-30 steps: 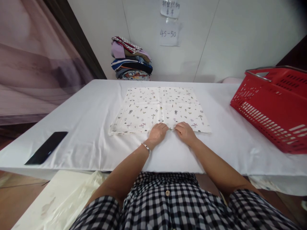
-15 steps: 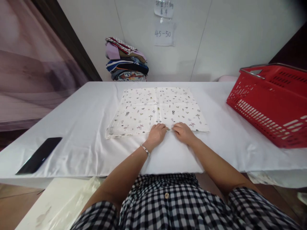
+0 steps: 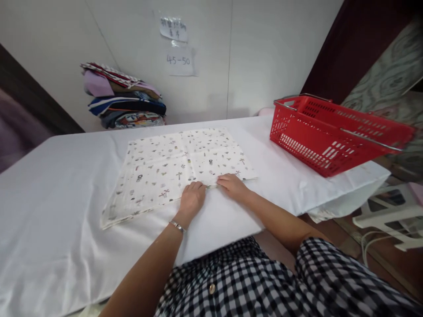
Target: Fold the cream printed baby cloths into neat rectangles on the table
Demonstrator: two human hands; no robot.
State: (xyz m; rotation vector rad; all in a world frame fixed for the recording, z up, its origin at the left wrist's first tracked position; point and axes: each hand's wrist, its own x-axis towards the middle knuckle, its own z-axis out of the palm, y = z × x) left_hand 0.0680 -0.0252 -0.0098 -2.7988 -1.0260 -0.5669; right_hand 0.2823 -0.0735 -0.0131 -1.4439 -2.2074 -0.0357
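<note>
A white cloth point(image 3: 158, 171) printed with small plants and figures lies folded in layers on the table, with crease lines crossing its middle. At the middle of its near edge, my left hand point(image 3: 192, 197) has its fingers closed on the fabric. Just to the right, my right hand point(image 3: 233, 186) grips the same edge, its fingertips curled over it. A short stretch of the edge shows between the two hands. The thumbs are mostly hidden from view.
A white-covered table point(image 3: 66, 198) bears the cloth. Toward the right end stands a red plastic basket point(image 3: 304, 136) with metal handles. Folded fabrics point(image 3: 127, 103) are stacked at the back left by the wall. A white plastic stool point(image 3: 390, 211) is beyond the table's right end.
The view has swung to the right, so more of the basket and a stool show, and the black flat object at left is out of view. Both hands stay at the cloth's near edge.
</note>
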